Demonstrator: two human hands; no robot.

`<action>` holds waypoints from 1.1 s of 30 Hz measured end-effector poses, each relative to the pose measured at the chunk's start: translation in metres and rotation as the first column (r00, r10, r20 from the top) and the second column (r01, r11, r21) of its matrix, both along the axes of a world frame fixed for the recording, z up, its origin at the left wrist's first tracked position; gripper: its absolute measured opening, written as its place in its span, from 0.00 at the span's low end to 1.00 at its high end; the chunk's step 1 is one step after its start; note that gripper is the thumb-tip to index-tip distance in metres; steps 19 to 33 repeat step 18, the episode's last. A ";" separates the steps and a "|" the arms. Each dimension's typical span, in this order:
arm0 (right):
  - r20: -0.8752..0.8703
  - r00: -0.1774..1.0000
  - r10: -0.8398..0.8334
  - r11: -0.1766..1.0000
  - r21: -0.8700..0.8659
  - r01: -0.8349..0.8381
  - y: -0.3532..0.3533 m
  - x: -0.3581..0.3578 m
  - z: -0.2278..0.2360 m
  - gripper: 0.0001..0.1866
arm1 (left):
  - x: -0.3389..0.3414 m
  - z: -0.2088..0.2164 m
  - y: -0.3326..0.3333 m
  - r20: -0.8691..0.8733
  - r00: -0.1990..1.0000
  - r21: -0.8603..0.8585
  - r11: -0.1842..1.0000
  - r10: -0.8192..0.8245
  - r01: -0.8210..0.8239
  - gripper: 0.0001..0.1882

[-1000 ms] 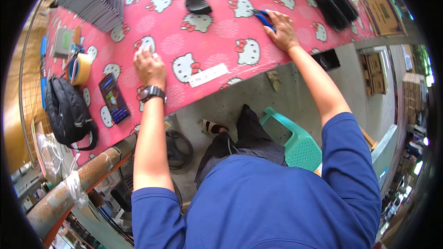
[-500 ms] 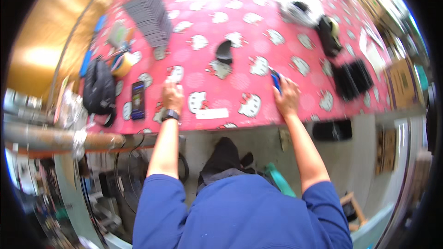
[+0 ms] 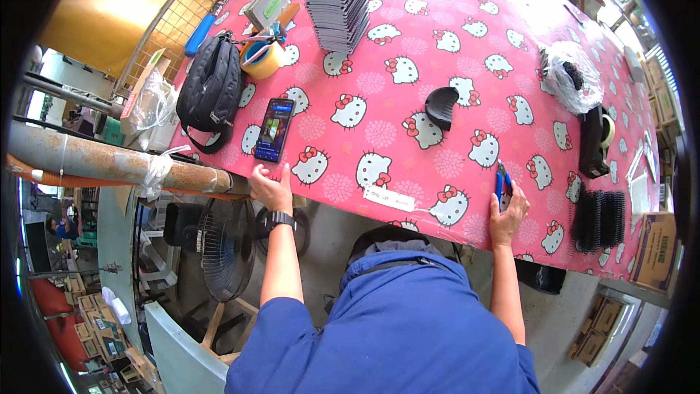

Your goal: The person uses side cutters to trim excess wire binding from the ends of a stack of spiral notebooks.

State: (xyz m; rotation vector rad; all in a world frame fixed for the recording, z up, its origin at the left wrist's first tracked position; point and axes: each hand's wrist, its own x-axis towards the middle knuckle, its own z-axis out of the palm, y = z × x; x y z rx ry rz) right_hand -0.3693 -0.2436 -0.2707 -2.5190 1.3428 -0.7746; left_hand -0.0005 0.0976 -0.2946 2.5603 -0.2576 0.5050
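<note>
My right hand (image 3: 509, 219) rests at the table's front edge, its fingers closed round a pair of blue-handled pliers (image 3: 500, 184) that lie with the jaws pointing away from me. At the front edge on the left, my left hand (image 3: 271, 188) is empty with its fingers apart, just below a smartphone (image 3: 274, 130) with a lit screen. Between the hands, a white paper strip (image 3: 389, 198) lies near the edge. Farther in sits a black curved, half-round piece (image 3: 440, 108), away from both hands.
A tall stack of spiral-bound notebooks (image 3: 337, 9) stands at the back, left of centre. Left are a black bag (image 3: 210, 91) and yellow tape roll (image 3: 262, 63). Right are a plastic-wrapped coil (image 3: 576, 80), tape dispenser (image 3: 593, 147), black binding coils (image 3: 599, 220) and carton (image 3: 654, 248).
The view has swung to the left, so the table things sit farther right. My left hand has shifted left toward the phone; my right hand still has the pliers.
</note>
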 end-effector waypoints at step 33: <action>0.055 0.998 -0.036 0.999 -0.006 0.037 0.000 0.016 0.007 0.34 | 0.175 -0.037 0.030 0.263 0.942 -0.041 0.978 0.210 -0.207 0.54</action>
